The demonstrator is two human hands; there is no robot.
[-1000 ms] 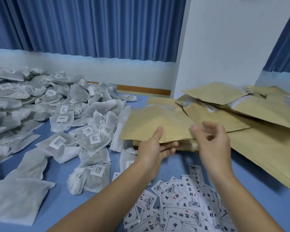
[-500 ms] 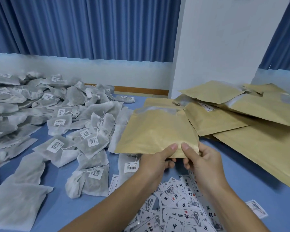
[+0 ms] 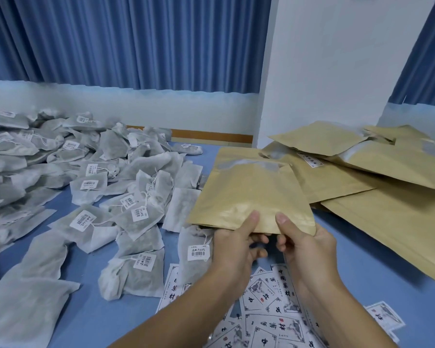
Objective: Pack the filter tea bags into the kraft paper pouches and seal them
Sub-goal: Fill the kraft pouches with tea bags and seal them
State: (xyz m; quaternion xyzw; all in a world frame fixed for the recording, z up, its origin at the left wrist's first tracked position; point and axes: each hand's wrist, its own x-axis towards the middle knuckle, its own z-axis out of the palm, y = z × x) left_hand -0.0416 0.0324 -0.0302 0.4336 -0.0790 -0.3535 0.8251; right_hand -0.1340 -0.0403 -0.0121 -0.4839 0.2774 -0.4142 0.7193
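- The left hand [image 3: 236,247] and right hand [image 3: 309,247] both pinch the near edge of one brown paper pouch [image 3: 249,194]. Each thumb lies on top and the fingers are curled underneath.
- The two thumbs sit close together near the middle of that edge, not touching.
- The paper pouch is held above the middle of the tabletop [image 3: 377,280], tilted with its far end higher. That far end shows a pale strip and a small cut-out hole.
- Its far right corner overlaps the heap of pouches [image 3: 387,197]. The heap lies spread along the right side of the tabletop, up to the far right corner.
- Grey-white tea bags [image 3: 98,177], many with barcode tags on strings, cover the left half of the tabletop from the left edge to the far edge.
- One tagged bag [image 3: 196,257] lies just beside the left hand, partly under the held pouch's near left corner.
- Printed labels [image 3: 269,317] with black characters lie scattered at the near edge, beneath both forearms.
- Behind the tabletop hang blue curtains [image 3: 136,41], with a white pillar [image 3: 337,59] to the right.
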